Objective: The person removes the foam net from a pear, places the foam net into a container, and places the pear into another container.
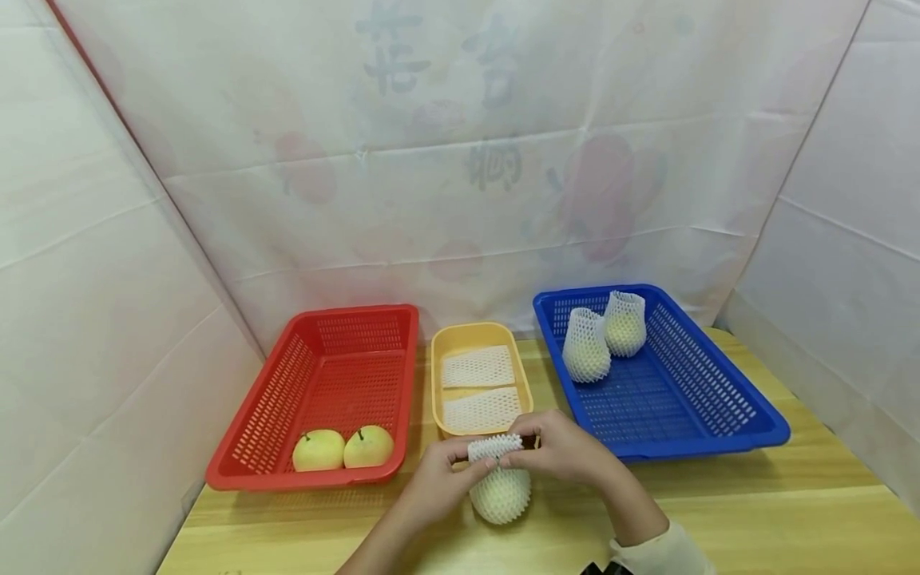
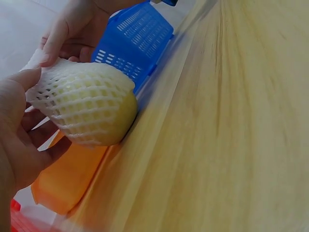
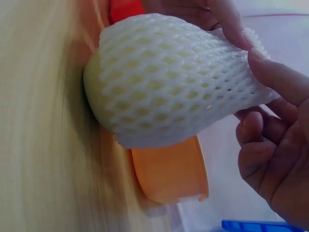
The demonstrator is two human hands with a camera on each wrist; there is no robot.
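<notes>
A yellow pear stands on the wooden table, wrapped in a white foam net sleeve. Its bottom end shows bare below the sleeve in both wrist views. My left hand pinches the sleeve's upper edge from the left. From the right, my right hand pinches the same open end between thumb and fingers. Just behind the hands is a yellow tray with two flat foam net sleeves in it.
On the left, a red basket holds two bare pears near its front. A blue basket on the right holds two pears in foam nets. Pale cloth sheets stand behind and at both sides.
</notes>
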